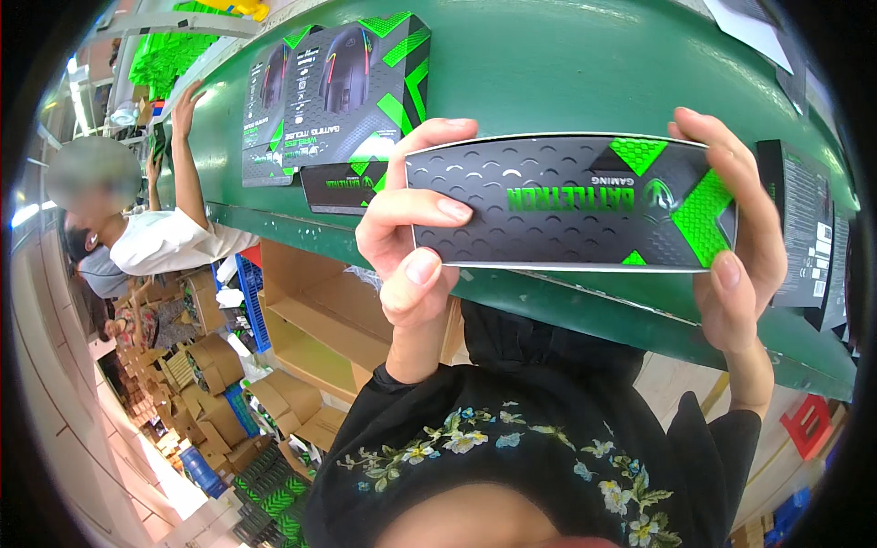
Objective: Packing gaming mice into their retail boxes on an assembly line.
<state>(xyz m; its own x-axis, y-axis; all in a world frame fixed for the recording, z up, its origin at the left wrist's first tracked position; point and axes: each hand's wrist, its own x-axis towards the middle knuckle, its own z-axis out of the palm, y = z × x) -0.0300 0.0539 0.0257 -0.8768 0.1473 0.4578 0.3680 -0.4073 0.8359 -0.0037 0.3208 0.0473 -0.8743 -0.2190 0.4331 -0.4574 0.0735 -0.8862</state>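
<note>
Between my two hands I hold a black and green mouse box (pixel 566 210), one narrow side turned up toward me and its print upside down. My left hand (pixel 388 219) is closed around its left end, fingers above and thumb at the lower corner. On the right end my right hand (pixel 758 219) grips with the fingers over the top edge and the thumb on the lower corner. Beyond my left hand, printed mouse boxes (pixel 352 87) with a computer mouse pictured on them are on the green workbench (pixel 521 64).
At the right, more dark boxes (pixel 799 224) lie back side up. An open cardboard carton (pixel 320 306) sits below the bench edge. On the left, a person in a white shirt (pixel 183 239) reaches over the bench. A red bin (pixel 806 427) stands lower right, and cartons (pixel 215 361) crowd the floor.
</note>
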